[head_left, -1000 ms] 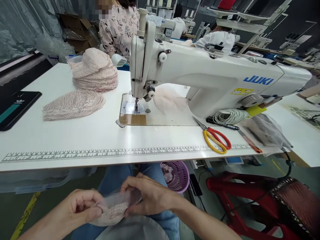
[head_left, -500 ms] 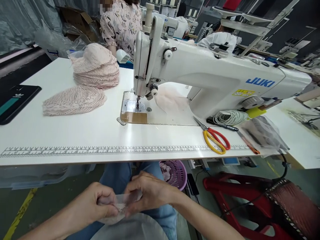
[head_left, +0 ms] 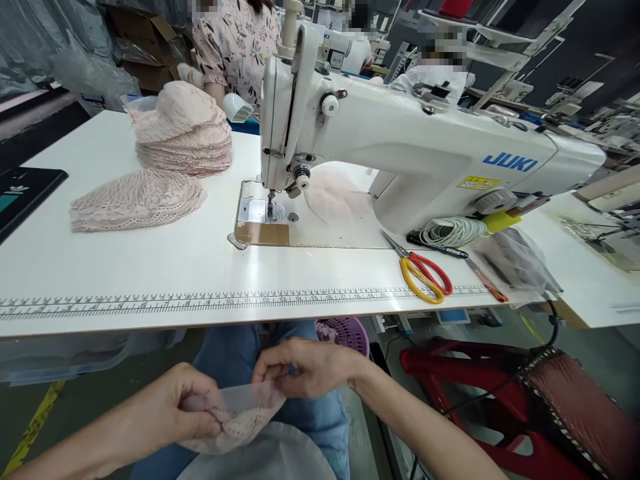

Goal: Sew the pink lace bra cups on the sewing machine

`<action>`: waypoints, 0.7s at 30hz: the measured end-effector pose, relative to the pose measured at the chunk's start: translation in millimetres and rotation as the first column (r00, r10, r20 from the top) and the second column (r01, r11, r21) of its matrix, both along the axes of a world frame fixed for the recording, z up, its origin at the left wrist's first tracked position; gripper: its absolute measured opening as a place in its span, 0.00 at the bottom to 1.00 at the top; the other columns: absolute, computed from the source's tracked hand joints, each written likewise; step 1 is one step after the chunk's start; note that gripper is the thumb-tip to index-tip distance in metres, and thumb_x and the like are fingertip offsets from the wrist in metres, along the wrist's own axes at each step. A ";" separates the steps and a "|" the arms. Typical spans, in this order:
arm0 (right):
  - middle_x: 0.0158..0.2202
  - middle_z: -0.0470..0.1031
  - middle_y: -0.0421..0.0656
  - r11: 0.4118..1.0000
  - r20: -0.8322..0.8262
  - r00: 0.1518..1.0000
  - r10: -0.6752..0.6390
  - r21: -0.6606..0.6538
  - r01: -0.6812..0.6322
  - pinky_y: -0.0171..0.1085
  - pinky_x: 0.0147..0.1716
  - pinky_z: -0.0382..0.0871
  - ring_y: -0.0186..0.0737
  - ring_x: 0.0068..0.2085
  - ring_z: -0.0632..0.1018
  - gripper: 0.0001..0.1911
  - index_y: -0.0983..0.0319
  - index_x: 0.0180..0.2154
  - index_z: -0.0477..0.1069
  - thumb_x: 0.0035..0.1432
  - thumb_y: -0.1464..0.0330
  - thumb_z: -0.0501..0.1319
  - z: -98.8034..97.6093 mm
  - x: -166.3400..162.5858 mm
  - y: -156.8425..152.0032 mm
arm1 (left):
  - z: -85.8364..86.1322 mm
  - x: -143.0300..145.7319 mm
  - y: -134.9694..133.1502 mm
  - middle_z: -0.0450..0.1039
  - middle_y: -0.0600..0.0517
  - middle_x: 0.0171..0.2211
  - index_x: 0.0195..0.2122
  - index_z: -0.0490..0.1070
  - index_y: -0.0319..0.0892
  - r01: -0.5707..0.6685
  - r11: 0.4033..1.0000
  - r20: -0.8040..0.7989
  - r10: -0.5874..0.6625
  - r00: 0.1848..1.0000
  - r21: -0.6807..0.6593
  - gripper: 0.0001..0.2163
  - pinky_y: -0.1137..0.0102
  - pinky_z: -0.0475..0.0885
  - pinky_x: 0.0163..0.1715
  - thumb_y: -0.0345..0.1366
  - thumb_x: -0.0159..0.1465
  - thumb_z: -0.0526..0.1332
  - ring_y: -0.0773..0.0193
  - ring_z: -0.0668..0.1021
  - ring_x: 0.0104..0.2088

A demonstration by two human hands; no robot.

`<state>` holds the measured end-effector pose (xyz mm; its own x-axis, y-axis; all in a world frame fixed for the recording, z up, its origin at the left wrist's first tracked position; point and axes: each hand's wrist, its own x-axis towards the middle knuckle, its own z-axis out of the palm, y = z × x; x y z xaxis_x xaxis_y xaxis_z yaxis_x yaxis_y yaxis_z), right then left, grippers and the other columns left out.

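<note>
Over my lap, below the table edge, a small pale piece of lace fabric (head_left: 245,421) with a sheer layer is stretched between both hands. My left hand (head_left: 193,410) pinches its left end between thumb and fingers. At the upper right end, my right hand (head_left: 305,367) grips the sheer edge with its fingertips. Grey cloth (head_left: 265,457) lies on my lap under the piece. On the table, a lace stack (head_left: 137,200) lies left of the white sewing machine (head_left: 400,147), with a taller pile of pinkish lace pieces (head_left: 183,130) behind it.
Scissors (head_left: 423,273) with red and yellow handles lie near the table's front edge, beside a coil of cord (head_left: 453,231). A purple basket (head_left: 353,333) stands under the table. A red stool (head_left: 480,387) is at the right. Another person (head_left: 240,47) is behind the machine.
My hands have moved apart, my right hand going up and right, so more of the lace piece shows between them. The view has shifted slightly.
</note>
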<state>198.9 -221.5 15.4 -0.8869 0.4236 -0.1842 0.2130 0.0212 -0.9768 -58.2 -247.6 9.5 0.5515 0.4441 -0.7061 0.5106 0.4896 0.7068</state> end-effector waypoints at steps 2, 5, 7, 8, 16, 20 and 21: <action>0.40 0.77 0.47 0.999 -0.040 0.999 -0.022 -0.047 0.020 0.30 0.38 0.69 0.37 0.41 0.78 0.16 0.69 0.48 0.72 0.57 0.80 0.58 -2.7 7.9 -0.5 | -3.8 -5.2 -0.5 0.54 0.60 0.17 0.24 0.75 0.40 0.006 1.000 -0.007 -0.006 1.000 -0.018 0.09 0.73 0.48 0.22 0.41 0.51 0.65 0.71 0.54 0.21; 0.40 0.78 0.47 0.998 -0.041 0.998 -0.056 -0.044 0.054 0.30 0.39 0.69 0.39 0.42 0.79 0.17 0.66 0.47 0.73 0.55 0.72 0.67 -6.6 7.3 -5.3 | -7.3 -10.1 -0.8 0.53 0.60 0.18 0.25 0.76 0.40 0.053 0.999 -0.056 -0.052 0.997 0.009 0.09 0.73 0.47 0.22 0.41 0.53 0.65 0.70 0.54 0.21; 0.38 0.79 0.43 0.996 0.013 0.996 -0.093 0.000 0.093 0.30 0.39 0.68 0.39 0.41 0.79 0.20 0.64 0.46 0.73 0.50 0.70 0.71 -8.5 -0.1 -10.0 | -7.1 -10.5 -0.8 0.54 0.59 0.18 0.25 0.76 0.40 0.074 0.997 -0.093 -0.071 0.993 0.024 0.10 0.73 0.47 0.22 0.42 0.53 0.65 0.70 0.55 0.22; 0.36 0.79 0.41 0.992 0.049 0.991 -0.121 0.035 0.120 0.30 0.40 0.67 0.38 0.40 0.79 0.21 0.63 0.45 0.73 0.48 0.71 0.73 -9.1 -4.5 -12.4 | -6.3 -10.0 -0.9 0.54 0.59 0.18 0.25 0.76 0.40 0.083 0.996 -0.103 -0.079 0.992 0.029 0.10 0.73 0.47 0.22 0.43 0.53 0.65 0.70 0.55 0.22; 0.29 0.76 0.37 0.989 0.056 0.990 -0.126 0.086 0.121 0.27 0.33 0.66 0.32 0.33 0.77 0.05 0.65 0.34 0.75 0.55 0.77 0.65 -17.1 -7.3 -16.4 | 6.0 -9.3 -1.6 0.54 0.59 0.20 0.25 0.75 0.40 0.112 0.992 -0.139 -0.104 0.985 0.052 0.08 0.73 0.49 0.24 0.40 0.52 0.64 0.68 0.57 0.23; 0.37 0.77 0.43 0.984 0.014 0.992 -0.124 0.131 0.121 0.31 0.38 0.68 0.37 0.39 0.77 0.10 0.66 0.41 0.75 0.55 0.77 0.63 -18.4 6.3 -15.7 | 6.7 -16.2 0.7 0.59 0.57 0.22 0.24 0.76 0.42 0.147 0.986 -0.137 -0.135 0.981 0.081 0.06 0.74 0.55 0.24 0.37 0.53 0.64 0.66 0.63 0.25; 0.41 0.76 0.45 0.978 -0.008 0.989 -0.146 0.149 0.145 0.34 0.41 0.68 0.39 0.43 0.77 0.13 0.65 0.44 0.74 0.55 0.75 0.65 -17.5 8.2 -17.7 | 6.4 -18.7 1.1 0.65 0.54 0.26 0.25 0.77 0.42 0.139 0.987 -0.121 -0.128 0.984 0.086 0.04 0.74 0.60 0.27 0.36 0.53 0.64 0.63 0.68 0.28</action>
<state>207.1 -239.2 -2.1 -0.8132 0.5711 -0.1120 0.2276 0.1349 -0.9644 -77.0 -246.6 15.9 0.5282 0.4392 -0.7267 0.6471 0.3460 0.6794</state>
